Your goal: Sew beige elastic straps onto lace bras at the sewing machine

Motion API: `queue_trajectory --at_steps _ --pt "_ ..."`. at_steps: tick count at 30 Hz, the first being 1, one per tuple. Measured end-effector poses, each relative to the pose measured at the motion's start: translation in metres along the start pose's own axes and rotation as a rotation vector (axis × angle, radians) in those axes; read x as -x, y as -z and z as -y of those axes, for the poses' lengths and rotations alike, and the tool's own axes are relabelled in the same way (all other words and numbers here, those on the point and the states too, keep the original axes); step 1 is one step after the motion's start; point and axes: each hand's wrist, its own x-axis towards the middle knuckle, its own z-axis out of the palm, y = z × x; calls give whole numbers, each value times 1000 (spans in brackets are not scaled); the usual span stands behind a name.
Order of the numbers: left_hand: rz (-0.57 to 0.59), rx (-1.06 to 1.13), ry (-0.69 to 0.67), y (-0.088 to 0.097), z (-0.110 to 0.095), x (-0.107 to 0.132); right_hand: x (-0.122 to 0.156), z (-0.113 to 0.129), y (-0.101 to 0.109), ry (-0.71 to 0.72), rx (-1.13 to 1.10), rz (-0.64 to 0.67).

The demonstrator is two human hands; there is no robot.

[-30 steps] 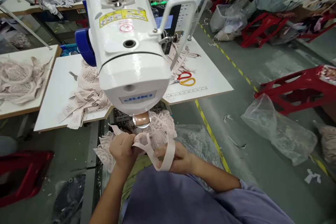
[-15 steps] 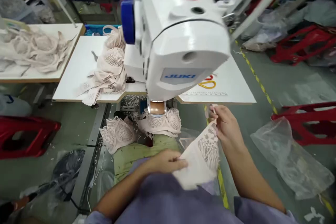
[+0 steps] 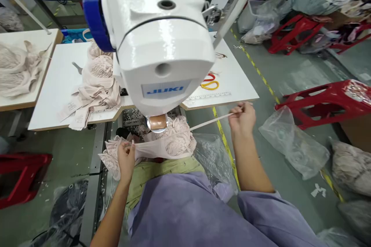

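Strap [image 3: 210, 122] pulled taut beside the sewing machine [image 3: 165, 54]

The lace bra [image 3: 178, 142] sits just below the sewing machine's head, on its near side. At the machine's near left, the left hand [image 3: 126, 158] is closed, pinching the band [image 3: 150, 149]; at its near right, the right hand [image 3: 243, 119] is closed on the strap's end. Pulling too hard could stretch the strap — or slip the band from that pinch. The lace bundle [image 3: 110, 158], near left of the machine, might snag if dragged along.

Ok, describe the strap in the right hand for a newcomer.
Start at the white sewing machine. Below, the left hand holds a pale lace garment. From the lace, a narrow strap runs taut to the right hand, unlike the heaped garments at left.
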Motion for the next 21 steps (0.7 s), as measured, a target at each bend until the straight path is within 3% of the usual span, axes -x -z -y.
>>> queue_trajectory --at_steps 3,5,7,10,13,16,18,21 --pt "-117 -41 -116 -10 -20 0 49 -8 -26 -56 39 49" --pt "-77 -49 -224 -9 -43 6 89 -5 -47 -147 230 469" --pt "13 -53 -333 -1 -71 14 122 3 -65 -128 336 809" --pt "184 -77 -441 14 -110 23 148 18 -83 -32 386 1085" --pt "424 -93 -422 26 -136 28 153 26 -90 79 428 1160" --pt "606 -158 -425 30 -147 33 154 25 -92 150 485 1160" --pt "647 -224 -465 28 -147 36 154 25 -93 162 515 1170" --pt "610 -242 -515 24 -142 40 154 29 -93 137 544 1225"
